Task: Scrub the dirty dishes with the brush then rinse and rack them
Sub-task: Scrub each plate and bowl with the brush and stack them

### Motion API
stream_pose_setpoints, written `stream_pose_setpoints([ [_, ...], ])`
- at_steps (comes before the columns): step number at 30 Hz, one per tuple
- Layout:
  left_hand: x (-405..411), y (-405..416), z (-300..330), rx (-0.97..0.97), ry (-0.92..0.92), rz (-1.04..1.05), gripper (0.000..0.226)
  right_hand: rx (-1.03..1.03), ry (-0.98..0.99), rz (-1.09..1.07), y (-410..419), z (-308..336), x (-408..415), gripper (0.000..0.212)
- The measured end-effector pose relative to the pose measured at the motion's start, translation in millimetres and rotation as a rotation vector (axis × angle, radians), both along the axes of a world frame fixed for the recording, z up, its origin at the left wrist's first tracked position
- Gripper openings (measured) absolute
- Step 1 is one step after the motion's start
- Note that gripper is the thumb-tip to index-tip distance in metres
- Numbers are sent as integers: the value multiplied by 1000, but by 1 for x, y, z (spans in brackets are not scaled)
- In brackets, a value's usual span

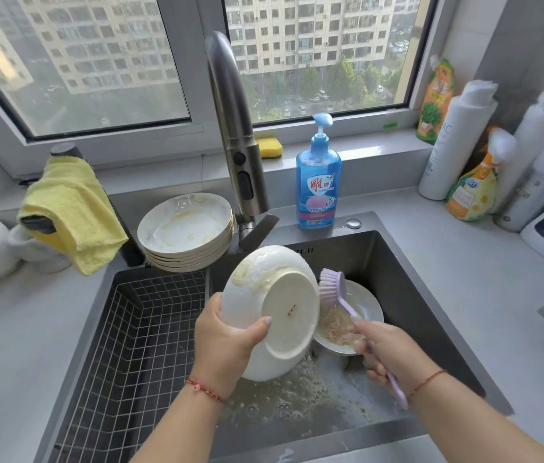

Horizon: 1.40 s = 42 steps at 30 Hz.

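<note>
Five stacked plates point(185, 228), two more dishes point(272, 309), one brush point(340, 295), one soap bottle point(319, 185).

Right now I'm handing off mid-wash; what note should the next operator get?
Left hand grips the soapy white bowl, tilted with its underside toward the camera, over the sink.
Right hand holds the purple brush, its head at the bowl's rim.
A dirty bowl sits in the sink; stacked dirty plates wait behind the empty rack.
Nothing racked. Left: finish scrubbing, rinse, rack everything.
</note>
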<state>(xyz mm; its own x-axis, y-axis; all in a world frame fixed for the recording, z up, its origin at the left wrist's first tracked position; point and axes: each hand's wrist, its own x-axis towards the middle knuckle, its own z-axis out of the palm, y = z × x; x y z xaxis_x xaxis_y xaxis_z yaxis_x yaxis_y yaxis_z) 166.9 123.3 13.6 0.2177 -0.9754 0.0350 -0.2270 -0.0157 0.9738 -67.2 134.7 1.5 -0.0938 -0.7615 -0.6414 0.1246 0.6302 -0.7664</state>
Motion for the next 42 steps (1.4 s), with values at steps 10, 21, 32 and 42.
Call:
stream_pose_setpoints([
  [10,-13,6,4,-17,337,-65,75,-93,-224,-82,-1,-3,27,51],
  [21,17,-5,15,151,-77,-312,73,-406,204,296,-18,23,1,63],
  [32,7,-11,44,67,-489,-549,46,-566,532,530,-27,32,-5,63],
  [42,7,-9,28,12,-421,-233,41,-539,496,167,-6,40,-3,31],
])
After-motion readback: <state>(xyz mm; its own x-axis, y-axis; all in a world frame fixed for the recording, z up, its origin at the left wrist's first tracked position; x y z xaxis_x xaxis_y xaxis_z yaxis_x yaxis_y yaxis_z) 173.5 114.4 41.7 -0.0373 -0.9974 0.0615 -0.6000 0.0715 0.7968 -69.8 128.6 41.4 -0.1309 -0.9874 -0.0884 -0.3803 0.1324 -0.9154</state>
